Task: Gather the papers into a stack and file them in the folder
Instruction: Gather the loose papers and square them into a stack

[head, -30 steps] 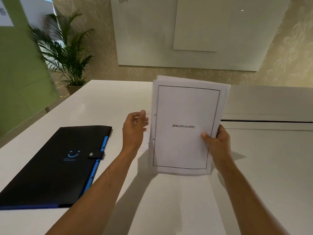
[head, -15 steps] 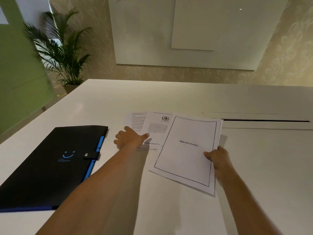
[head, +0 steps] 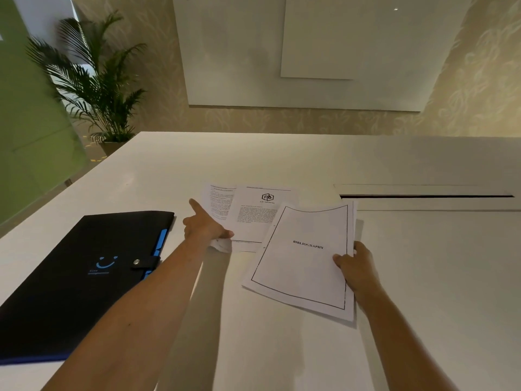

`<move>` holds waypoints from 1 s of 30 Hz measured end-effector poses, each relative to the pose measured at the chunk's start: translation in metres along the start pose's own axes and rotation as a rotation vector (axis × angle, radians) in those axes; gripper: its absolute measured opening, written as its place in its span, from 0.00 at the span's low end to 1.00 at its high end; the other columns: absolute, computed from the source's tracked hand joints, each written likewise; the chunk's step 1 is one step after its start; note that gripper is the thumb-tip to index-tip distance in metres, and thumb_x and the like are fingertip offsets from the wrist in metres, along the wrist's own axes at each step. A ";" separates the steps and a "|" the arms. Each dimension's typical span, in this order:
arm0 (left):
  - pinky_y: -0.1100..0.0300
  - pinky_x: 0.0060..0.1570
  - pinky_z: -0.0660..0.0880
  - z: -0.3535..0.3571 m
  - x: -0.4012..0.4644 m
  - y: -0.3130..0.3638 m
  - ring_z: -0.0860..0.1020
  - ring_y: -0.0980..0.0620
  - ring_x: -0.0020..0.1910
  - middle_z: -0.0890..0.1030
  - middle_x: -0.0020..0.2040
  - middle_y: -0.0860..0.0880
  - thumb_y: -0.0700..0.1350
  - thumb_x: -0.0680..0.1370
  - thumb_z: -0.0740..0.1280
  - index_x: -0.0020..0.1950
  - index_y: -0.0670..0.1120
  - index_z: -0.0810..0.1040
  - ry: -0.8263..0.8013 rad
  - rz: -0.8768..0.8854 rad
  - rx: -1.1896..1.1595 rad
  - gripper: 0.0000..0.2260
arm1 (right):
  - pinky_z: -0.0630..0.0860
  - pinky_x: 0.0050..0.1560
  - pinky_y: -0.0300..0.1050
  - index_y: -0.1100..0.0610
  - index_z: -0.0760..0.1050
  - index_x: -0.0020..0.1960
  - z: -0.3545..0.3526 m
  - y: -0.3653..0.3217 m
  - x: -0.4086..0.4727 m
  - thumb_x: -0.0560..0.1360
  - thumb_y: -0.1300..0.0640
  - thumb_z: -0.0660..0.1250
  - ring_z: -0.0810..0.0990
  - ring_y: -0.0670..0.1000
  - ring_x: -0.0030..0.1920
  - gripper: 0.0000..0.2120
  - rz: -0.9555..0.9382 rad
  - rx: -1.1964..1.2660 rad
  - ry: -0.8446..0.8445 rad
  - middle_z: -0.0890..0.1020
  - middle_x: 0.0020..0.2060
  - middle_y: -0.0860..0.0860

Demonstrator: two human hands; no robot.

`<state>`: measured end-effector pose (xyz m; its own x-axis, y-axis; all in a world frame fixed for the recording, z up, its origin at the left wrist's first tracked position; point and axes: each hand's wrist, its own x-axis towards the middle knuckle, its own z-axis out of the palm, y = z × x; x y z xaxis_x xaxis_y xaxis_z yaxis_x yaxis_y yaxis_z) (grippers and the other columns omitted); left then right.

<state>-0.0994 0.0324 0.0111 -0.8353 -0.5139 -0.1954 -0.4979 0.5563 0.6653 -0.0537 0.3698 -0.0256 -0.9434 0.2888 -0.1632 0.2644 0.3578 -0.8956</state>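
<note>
My right hand (head: 356, 265) grips the right edge of a small stack of white sheets (head: 304, 258) topped by a bordered "BIBLIOGRAPHY" page, held low and tilted over the white table (head: 282, 348). Two loose printed pages lie flat beyond it: one with a logo (head: 253, 218) and a text page (head: 218, 197) partly under it. My left hand (head: 204, 225) pinches the near-left corner of these loose pages, its index finger pointing out. A closed black folder (head: 84, 275) with blue tabs and a snap strap lies at the left.
A long narrow slot (head: 425, 196) is cut into the table at the far right. A potted palm (head: 93, 88) stands on the floor beyond the table's left corner. A whiteboard (head: 310, 52) hangs on the back wall.
The stack, held upright a second ago, has come down flat and tilted to the right. My left hand left the stack, reached forward onto the loose pages and now lifts their corner.
</note>
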 end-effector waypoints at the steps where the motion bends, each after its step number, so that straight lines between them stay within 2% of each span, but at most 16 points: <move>1: 0.46 0.60 0.71 -0.001 0.001 0.000 0.70 0.38 0.65 0.69 0.67 0.35 0.49 0.59 0.84 0.77 0.45 0.39 -0.010 -0.004 -0.012 0.64 | 0.82 0.49 0.62 0.48 0.74 0.48 0.000 0.000 0.000 0.66 0.53 0.66 0.84 0.58 0.41 0.10 -0.003 -0.008 0.001 0.85 0.42 0.49; 4: 0.51 0.52 0.73 -0.003 0.003 0.000 0.74 0.41 0.60 0.74 0.63 0.39 0.47 0.60 0.83 0.70 0.39 0.57 -0.039 -0.010 -0.085 0.48 | 0.82 0.48 0.60 0.46 0.74 0.48 0.001 -0.001 -0.003 0.66 0.52 0.65 0.84 0.56 0.41 0.10 -0.019 -0.026 0.018 0.84 0.42 0.46; 8: 0.50 0.57 0.75 0.000 0.002 -0.009 0.75 0.42 0.60 0.77 0.61 0.42 0.43 0.61 0.83 0.66 0.40 0.67 -0.129 0.103 -0.206 0.39 | 0.81 0.46 0.56 0.43 0.72 0.48 0.002 0.002 -0.008 0.68 0.51 0.65 0.84 0.53 0.39 0.09 -0.076 -0.039 0.038 0.84 0.41 0.43; 11: 0.49 0.58 0.76 -0.001 -0.001 -0.016 0.77 0.44 0.58 0.80 0.58 0.45 0.40 0.61 0.82 0.64 0.42 0.73 -0.183 0.210 -0.281 0.34 | 0.81 0.44 0.53 0.40 0.71 0.52 0.002 0.007 -0.010 0.68 0.47 0.65 0.84 0.50 0.38 0.13 -0.103 -0.028 0.060 0.84 0.39 0.40; 12: 0.50 0.56 0.77 -0.002 -0.002 -0.018 0.78 0.45 0.57 0.81 0.57 0.46 0.38 0.61 0.82 0.63 0.43 0.75 -0.212 0.255 -0.314 0.32 | 0.81 0.44 0.53 0.38 0.71 0.52 0.001 0.008 -0.010 0.68 0.46 0.65 0.84 0.49 0.37 0.14 -0.097 -0.012 0.052 0.84 0.39 0.39; 14: 0.58 0.48 0.79 -0.004 -0.008 -0.021 0.80 0.47 0.55 0.83 0.54 0.48 0.35 0.62 0.81 0.60 0.45 0.78 -0.286 0.335 -0.377 0.28 | 0.82 0.46 0.55 0.37 0.74 0.53 -0.002 0.010 -0.006 0.67 0.47 0.68 0.86 0.50 0.39 0.14 -0.057 0.077 0.008 0.85 0.40 0.38; 16: 0.62 0.46 0.79 -0.008 -0.015 -0.024 0.81 0.51 0.53 0.84 0.51 0.53 0.33 0.63 0.79 0.56 0.50 0.79 -0.365 0.369 -0.406 0.25 | 0.83 0.48 0.60 0.38 0.77 0.52 -0.004 0.011 0.000 0.67 0.50 0.70 0.87 0.53 0.42 0.15 -0.002 0.207 -0.035 0.87 0.43 0.43; 21: 0.58 0.46 0.80 -0.020 -0.026 -0.033 0.80 0.49 0.54 0.83 0.54 0.51 0.31 0.66 0.76 0.55 0.54 0.76 -0.568 0.318 -0.413 0.25 | 0.82 0.49 0.64 0.44 0.79 0.52 0.006 0.005 0.012 0.67 0.55 0.69 0.87 0.57 0.44 0.14 0.027 0.250 -0.071 0.87 0.44 0.49; 25: 0.46 0.60 0.76 -0.026 -0.029 -0.041 0.77 0.45 0.60 0.80 0.60 0.47 0.30 0.66 0.75 0.66 0.51 0.70 -0.681 0.287 -0.383 0.32 | 0.82 0.45 0.57 0.46 0.75 0.49 0.023 -0.005 0.009 0.66 0.53 0.64 0.84 0.55 0.40 0.12 -0.026 0.028 -0.009 0.85 0.40 0.47; 28: 0.45 0.57 0.77 -0.025 -0.030 -0.042 0.80 0.44 0.59 0.82 0.60 0.47 0.34 0.70 0.74 0.66 0.50 0.74 -0.748 0.271 -0.502 0.27 | 0.73 0.35 0.45 0.46 0.71 0.47 0.034 -0.013 0.002 0.65 0.52 0.60 0.81 0.53 0.36 0.11 -0.044 -0.162 0.023 0.82 0.39 0.46; 30: 0.46 0.57 0.78 -0.024 -0.030 -0.037 0.81 0.44 0.58 0.83 0.59 0.47 0.41 0.72 0.74 0.65 0.49 0.75 -0.726 0.232 -0.596 0.22 | 0.68 0.33 0.43 0.46 0.70 0.48 0.040 -0.020 0.000 0.65 0.51 0.59 0.80 0.53 0.37 0.12 -0.058 -0.227 0.012 0.81 0.39 0.45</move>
<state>-0.0498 0.0119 0.0091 -0.9380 0.2070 -0.2780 -0.2697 0.0681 0.9605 -0.0668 0.3270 -0.0239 -0.9564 0.2716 -0.1078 0.2490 0.5641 -0.7873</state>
